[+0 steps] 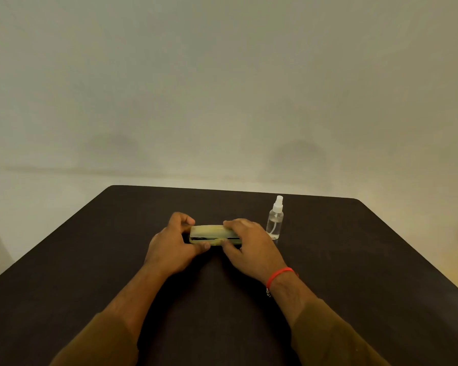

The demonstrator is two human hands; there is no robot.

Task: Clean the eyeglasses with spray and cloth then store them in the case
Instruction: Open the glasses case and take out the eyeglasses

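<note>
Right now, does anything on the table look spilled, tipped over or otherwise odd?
Nothing stands out. The spray bottle stands upright on the dark table, with no liquid around it. Both hands, left hand and right hand, hold the yellowish case.

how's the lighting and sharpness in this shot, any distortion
Head view: dim, warm light; soft shadows on the wall; the dark brown table splays from wide-angle distortion; the yellow-green glasses case and clear plastic spray bottle look slightly soft.

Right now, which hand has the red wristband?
The right hand, gripping the right end of the yellowish case. A red band circles its wrist; the left hand, at the case's left end, has a bare wrist.
</note>
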